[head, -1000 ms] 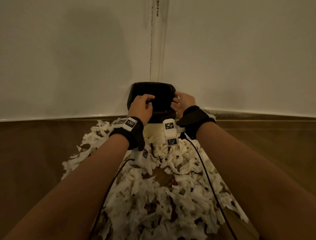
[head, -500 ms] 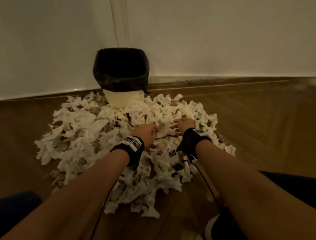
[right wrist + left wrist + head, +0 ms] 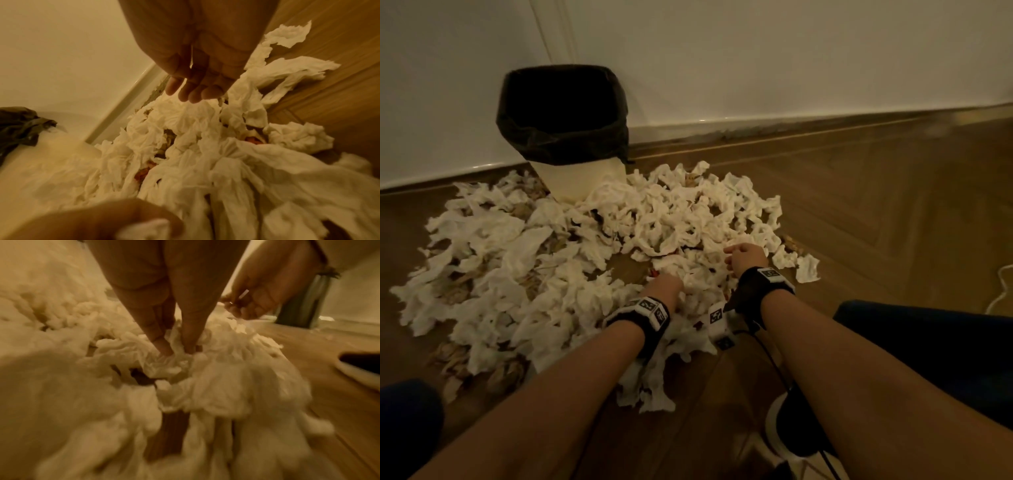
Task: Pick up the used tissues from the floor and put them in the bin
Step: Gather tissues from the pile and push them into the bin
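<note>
A wide pile of crumpled white used tissues (image 3: 571, 260) covers the wooden floor in front of the bin (image 3: 582, 178), a white tub with a black liner (image 3: 563, 116) standing against the wall. My left hand (image 3: 664, 284) is sunk into the near part of the pile; in the left wrist view its thumb and fingers (image 3: 158, 331) pinch a bunch of tissue (image 3: 174, 360). My right hand (image 3: 744, 257) hovers just right of it, fingers (image 3: 193, 94) hanging relaxed over the tissues (image 3: 185, 129) and holding nothing.
Bare herringbone wood floor (image 3: 876, 205) lies to the right of the pile. A white cable (image 3: 1001, 287) runs at the far right edge. My shoe (image 3: 791, 428) and dark-clad knee (image 3: 928, 342) sit close under my right arm. The wall and skirting (image 3: 791, 120) stand behind.
Both hands left the bin's rim and came down onto the near part of the pile. The left hand has dug into the tissues; the right hand has spread slightly to the right.
</note>
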A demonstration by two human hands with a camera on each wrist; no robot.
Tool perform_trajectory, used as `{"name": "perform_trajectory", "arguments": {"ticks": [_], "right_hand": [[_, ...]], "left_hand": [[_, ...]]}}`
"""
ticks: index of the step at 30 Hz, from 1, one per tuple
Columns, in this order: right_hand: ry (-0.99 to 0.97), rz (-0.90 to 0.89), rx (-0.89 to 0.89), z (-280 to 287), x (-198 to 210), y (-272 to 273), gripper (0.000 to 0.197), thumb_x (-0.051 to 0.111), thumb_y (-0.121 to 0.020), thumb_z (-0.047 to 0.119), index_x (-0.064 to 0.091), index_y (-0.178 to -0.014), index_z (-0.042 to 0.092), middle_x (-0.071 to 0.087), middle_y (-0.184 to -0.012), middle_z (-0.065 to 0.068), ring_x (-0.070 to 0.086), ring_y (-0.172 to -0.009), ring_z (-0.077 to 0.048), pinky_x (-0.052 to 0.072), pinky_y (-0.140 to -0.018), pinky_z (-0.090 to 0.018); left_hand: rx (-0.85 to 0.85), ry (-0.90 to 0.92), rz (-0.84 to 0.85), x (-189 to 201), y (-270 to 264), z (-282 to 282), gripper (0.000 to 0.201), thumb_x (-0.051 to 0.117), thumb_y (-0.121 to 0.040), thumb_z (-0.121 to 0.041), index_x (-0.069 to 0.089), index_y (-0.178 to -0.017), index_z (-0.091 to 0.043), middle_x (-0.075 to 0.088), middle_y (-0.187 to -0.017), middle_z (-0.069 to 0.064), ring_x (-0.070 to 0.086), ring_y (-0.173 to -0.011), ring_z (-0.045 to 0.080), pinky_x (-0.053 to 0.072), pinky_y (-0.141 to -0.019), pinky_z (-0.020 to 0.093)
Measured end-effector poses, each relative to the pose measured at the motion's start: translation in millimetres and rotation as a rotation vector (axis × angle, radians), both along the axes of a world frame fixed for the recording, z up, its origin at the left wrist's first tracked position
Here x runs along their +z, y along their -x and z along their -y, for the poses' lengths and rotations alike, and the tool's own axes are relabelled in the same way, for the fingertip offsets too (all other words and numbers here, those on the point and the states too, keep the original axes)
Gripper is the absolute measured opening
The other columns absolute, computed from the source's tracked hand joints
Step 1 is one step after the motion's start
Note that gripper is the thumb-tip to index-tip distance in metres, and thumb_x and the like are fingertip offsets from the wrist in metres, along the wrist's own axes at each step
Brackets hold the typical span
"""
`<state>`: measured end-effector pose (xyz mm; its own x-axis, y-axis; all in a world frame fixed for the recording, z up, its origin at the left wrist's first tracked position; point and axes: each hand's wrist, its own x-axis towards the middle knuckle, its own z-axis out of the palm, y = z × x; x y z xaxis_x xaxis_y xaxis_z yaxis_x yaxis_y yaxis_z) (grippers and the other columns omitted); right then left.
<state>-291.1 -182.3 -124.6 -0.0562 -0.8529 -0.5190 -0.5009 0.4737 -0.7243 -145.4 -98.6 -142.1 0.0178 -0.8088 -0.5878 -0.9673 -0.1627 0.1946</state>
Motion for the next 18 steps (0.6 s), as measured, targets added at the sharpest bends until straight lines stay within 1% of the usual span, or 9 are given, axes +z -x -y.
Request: {"name": "perform_trajectory", "arguments": {"ticks": [2,4,5,7,9,10,12,15,18], "right_hand": [[0.026,-0.021,0.018,-4,1,-3,0.031,0.038,-0.094,0.009,0.063,-0.079,0.020,0.065,-0.099,-0.010,0.058,-0.076,-0.022,0.051,-0.071,-0.035],[0.063,-0.071,0.051,-9,1,-7,0.028,0.040,-0.093,0.008,0.065,-0.088,0.019,0.063,-0.097,-0.007,0.052,-0.065,-0.016,0.043,-0.055,-0.025],[0.086,-0.096,0.064,-12,0,-9,0.027,0.040,-0.092,0.007,0.065,-0.093,0.019,0.063,-0.099,-0.006,0.051,-0.064,-0.014,0.040,-0.052,-0.023],[0.128,-0.146,0.099,-16,-2,-12,0.024,0.042,-0.092,0.008,0.063,-0.100,0.018,0.061,-0.110,-0.008,0.057,-0.080,-0.018,0.048,-0.062,-0.026],[0.156,-0.267,0.191,-19,-5,-14,0.020,0.047,-0.092,0.014,0.059,-0.108,0.020,0.051,-0.122,-0.009,0.052,-0.109,-0.027,0.049,-0.088,-0.037],[0.168,-0.340,0.259,-21,-7,-14,0.021,0.050,-0.091,0.020,0.056,-0.112,0.022,0.047,-0.125,-0.009,0.046,-0.117,-0.030,0.044,-0.095,-0.039],[0.184,-0.444,0.396,-28,-10,-15,0.033,0.054,-0.088,0.033,0.050,-0.120,0.025,0.040,-0.130,-0.008,0.035,-0.124,-0.033,0.037,-0.099,-0.042],[0.166,-0.509,0.541,-40,-17,-22,0.053,0.059,-0.078,0.053,0.041,-0.123,0.033,0.031,-0.133,-0.007,0.028,-0.127,-0.036,0.038,-0.096,-0.045],[0.104,-0.617,0.660,-48,-26,-29,0.056,0.061,-0.075,0.058,0.036,-0.121,0.040,0.019,-0.139,-0.007,0.025,-0.128,-0.043,0.037,-0.099,-0.049]], "left_hand": [[0.085,0.073,-0.060,8,-9,6,0.029,0.046,-0.093,-0.008,0.055,-0.120,-0.011,0.051,-0.130,0.013,0.051,-0.115,0.028,0.042,-0.093,0.031],[0.178,0.134,-0.118,13,-19,8,0.031,0.047,-0.089,0.001,0.055,-0.116,-0.013,0.053,-0.125,0.013,0.053,-0.109,0.027,0.043,-0.086,0.030],[0.225,0.148,-0.146,15,-23,10,0.033,0.047,-0.087,0.004,0.054,-0.115,-0.013,0.054,-0.123,0.013,0.053,-0.108,0.027,0.043,-0.084,0.030],[0.323,0.169,-0.225,16,-29,12,0.033,0.042,-0.088,0.006,0.054,-0.113,-0.012,0.052,-0.124,0.013,0.052,-0.108,0.028,0.043,-0.078,0.029],[0.401,0.207,-0.300,19,-35,14,0.027,0.037,-0.094,-0.009,0.055,-0.115,-0.013,0.050,-0.127,0.015,0.053,-0.108,0.031,0.043,-0.074,0.029],[0.407,0.204,-0.310,20,-38,13,0.028,0.040,-0.095,-0.021,0.053,-0.119,-0.014,0.046,-0.130,0.015,0.051,-0.110,0.031,0.044,-0.080,0.031],[0.349,0.156,-0.266,19,-45,11,0.047,0.057,-0.087,-0.034,0.045,-0.130,-0.020,0.034,-0.136,0.013,0.048,-0.114,0.031,0.044,-0.091,0.034],[0.224,0.175,-0.146,15,-52,5,0.054,0.067,-0.082,-0.017,0.043,-0.131,-0.022,0.027,-0.133,0.010,0.050,-0.106,0.029,0.046,-0.090,0.031],[0.218,0.242,-0.112,12,-51,3,0.042,0.056,-0.086,-0.003,0.047,-0.125,-0.017,0.032,-0.127,0.010,0.050,-0.091,0.024,0.047,-0.083,0.029]]}}
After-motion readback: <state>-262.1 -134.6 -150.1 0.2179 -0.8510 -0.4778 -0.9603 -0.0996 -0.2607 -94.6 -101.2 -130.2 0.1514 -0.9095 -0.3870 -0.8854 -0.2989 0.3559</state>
